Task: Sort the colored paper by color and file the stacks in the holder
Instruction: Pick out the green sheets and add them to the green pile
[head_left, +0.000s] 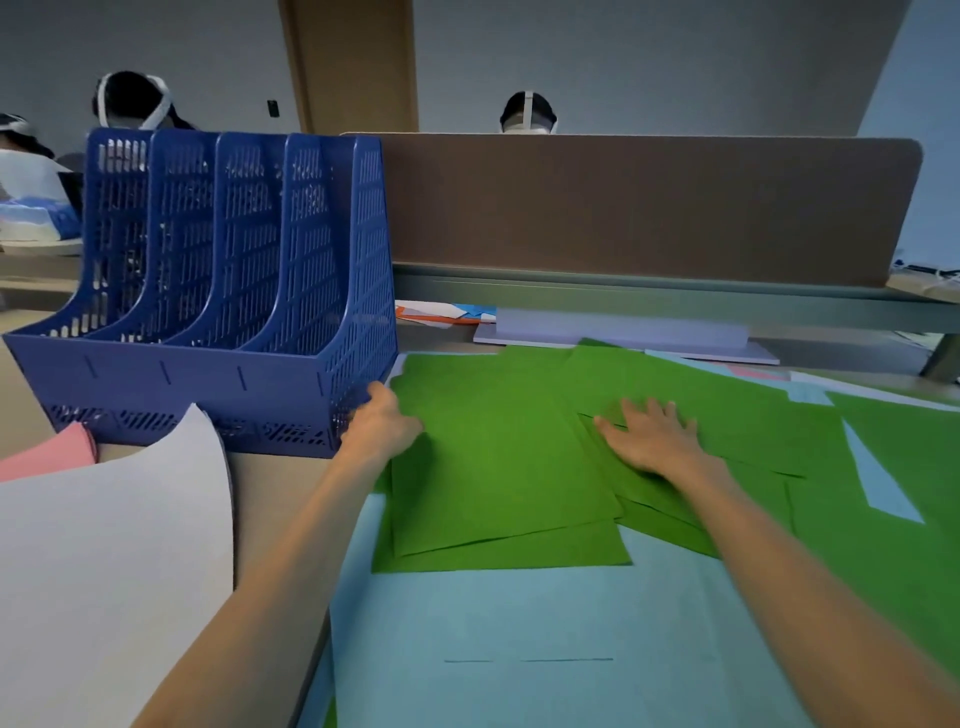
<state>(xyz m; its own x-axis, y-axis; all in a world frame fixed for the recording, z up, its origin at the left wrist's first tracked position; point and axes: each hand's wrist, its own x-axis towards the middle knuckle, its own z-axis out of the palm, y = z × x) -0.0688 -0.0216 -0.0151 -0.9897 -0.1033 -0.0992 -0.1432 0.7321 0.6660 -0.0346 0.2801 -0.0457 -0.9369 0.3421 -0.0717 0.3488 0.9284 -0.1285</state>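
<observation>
Several green sheets (498, 467) lie loosely overlapped in the middle of the desk, on top of light blue sheets (545, 623). My left hand (382, 423) grips the left edge of the green pile, close to the holder's front corner. My right hand (654, 436) lies flat with spread fingers on green sheets to the right. The blue four-slot file holder (208, 364) stands upright at the left, and its slots look empty. A white stack (104, 545) and a pink stack (52, 449) lie at the near left.
A brown desk divider (649, 208) runs along the back, with two people's heads behind it. A pale lilac pad (623, 338) and some orange and blue papers (441, 312) lie under the divider. More green paper (909, 519) covers the right side.
</observation>
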